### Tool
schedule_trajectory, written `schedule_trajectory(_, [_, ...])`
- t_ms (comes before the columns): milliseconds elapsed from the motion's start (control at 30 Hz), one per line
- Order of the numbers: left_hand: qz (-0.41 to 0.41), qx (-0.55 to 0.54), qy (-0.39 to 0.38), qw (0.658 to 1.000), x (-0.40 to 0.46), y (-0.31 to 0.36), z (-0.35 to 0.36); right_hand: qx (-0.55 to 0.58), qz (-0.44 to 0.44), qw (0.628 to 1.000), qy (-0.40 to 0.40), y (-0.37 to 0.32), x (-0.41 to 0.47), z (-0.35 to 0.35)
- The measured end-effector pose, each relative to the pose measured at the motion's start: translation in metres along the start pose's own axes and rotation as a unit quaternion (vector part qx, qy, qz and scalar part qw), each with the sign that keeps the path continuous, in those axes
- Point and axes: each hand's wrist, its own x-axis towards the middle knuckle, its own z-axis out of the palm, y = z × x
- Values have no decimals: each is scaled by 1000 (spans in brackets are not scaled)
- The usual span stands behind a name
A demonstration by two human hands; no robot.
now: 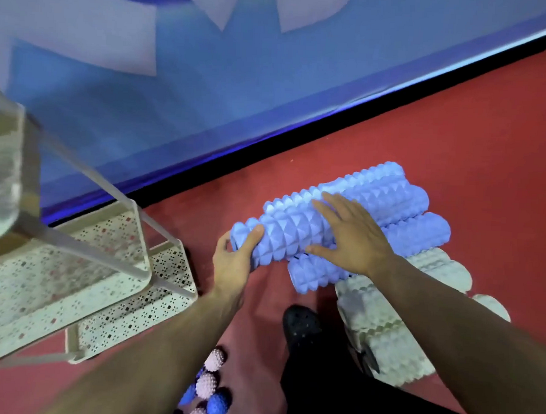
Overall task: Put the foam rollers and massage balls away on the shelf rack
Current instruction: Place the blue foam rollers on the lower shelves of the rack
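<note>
Both hands grasp a knobbly blue foam roller (pixel 292 230).

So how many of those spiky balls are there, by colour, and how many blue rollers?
Pink spiky massage balls: 3
Blue spiky massage balls: 3 in view, some partly hidden or cut off by the frame edge
Blue foam rollers: 3, as far as the pile shows
Total: 9
</note>
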Motion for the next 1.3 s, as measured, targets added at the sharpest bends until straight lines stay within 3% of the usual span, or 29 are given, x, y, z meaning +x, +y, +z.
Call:
schedule_trajectory(167, [40,2,-54,998,-82,39,-66,-3,-69,996,-53,-54,-34,-54])
schedule_trajectory(300, [99,9,-61,993,-151,85,-127,4,-124,992,-26,-112,-72,-86])
schedule_trajectory(533, [132,-24,-14,991,-239,127,-275,-36,-146,988,-24,-217,-126,-121])
schedule_trajectory(800, [161,-64,85,981,-305,122,-415,14,-87,996,3,-294,-167,-110])
schedule_trajectory(900, [152,-93,121,977,-313,111,-446,132,-27,991,22,-309,-176,-104])
schedule_trajectory(967, [134,-109,139,975,-315,102,-461,277,54,958,44,-314,-178,-98])
schedule_trajectory(1033, [115,-131,153,973,-314,93,-470,422,154,893,28,-319,-180,-89])
schedule_trajectory(1133, [102,-154,168,968,-306,82,-469,611,277,738,-76,-338,-190,-68])
schedule_trajectory(1200, [96,-152,164,970,-299,75,-464,695,300,640,-132,-359,-198,-56])
schedule_trajectory(1233, [93,-151,160,971,-295,72,-462,706,303,626,-138,-371,-200,-50])
schedule_trajectory(1267, [92,-147,158,972,-291,68,-460,697,300,637,-136,-382,-201,-41])
schedule_trajectory(1300, [90,-145,158,973,-287,65,-458,664,296,676,-120,-393,-201,-32])
